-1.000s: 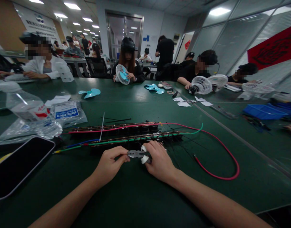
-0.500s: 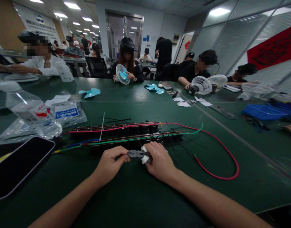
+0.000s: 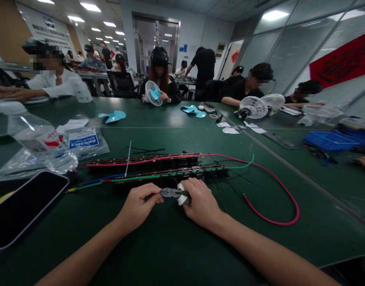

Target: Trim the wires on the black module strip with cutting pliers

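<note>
My right hand (image 3: 202,200) is closed around the handles of a pair of pliers (image 3: 171,193), whose grey jaws point left. A white band wraps the tool near its pivot. At the jaw tips, my left hand (image 3: 143,200) pinches thumb against fingers; whatever lies in the pinch is too small to make out. Just beyond both hands lie two long black terminal strips with a green wire (image 3: 161,175) along the nearer one and a red wire (image 3: 134,161) along the farther. A white cable tie (image 3: 128,159) sticks up near the blue wire (image 3: 103,180).
A phone (image 3: 29,210) and a water bottle (image 3: 36,135) stand at left, near a plastic bag (image 3: 84,139). The red wire's loose end curls at right. Across the table are blue fan blades (image 3: 112,116), a blue tray (image 3: 331,140) and several people with fans.
My hands and the pliers hold still. Across the table, the person at left has lowered their hands, the standing person reaches leftward, and a person at right has moved a hand off the fan.
</note>
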Demonstrator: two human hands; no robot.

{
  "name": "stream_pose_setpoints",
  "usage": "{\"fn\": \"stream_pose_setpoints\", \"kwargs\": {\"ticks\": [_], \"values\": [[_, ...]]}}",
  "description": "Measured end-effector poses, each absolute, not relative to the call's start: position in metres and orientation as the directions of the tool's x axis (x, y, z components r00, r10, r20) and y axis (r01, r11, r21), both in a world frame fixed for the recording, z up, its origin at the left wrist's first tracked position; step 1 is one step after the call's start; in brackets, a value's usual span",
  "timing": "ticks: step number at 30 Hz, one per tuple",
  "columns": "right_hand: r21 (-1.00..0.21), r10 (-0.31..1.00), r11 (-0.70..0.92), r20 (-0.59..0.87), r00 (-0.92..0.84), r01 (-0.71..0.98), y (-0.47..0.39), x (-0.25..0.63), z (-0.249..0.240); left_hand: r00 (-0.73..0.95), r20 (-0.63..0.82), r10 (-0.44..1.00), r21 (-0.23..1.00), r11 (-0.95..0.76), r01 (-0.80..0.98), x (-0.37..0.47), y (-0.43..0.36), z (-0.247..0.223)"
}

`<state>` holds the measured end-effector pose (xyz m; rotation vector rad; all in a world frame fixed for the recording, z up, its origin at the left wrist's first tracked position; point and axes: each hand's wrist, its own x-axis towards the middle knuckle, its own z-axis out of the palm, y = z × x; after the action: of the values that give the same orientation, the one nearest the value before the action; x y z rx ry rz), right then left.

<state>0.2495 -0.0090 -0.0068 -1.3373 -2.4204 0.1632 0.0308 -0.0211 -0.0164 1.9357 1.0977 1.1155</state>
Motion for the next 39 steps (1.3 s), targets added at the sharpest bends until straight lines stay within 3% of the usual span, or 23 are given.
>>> {"fn": "stream_pose_setpoints", "kwargs": {"ticks": [39], "values": [[-0.277,0.829,0.551,0.291,-0.478,0.787,-0.0096,0.2478,-0.0045,0.277,0.395,0.876,0.807,-0.475,0.35,0.0308,-0.0201,-0.018]]}}
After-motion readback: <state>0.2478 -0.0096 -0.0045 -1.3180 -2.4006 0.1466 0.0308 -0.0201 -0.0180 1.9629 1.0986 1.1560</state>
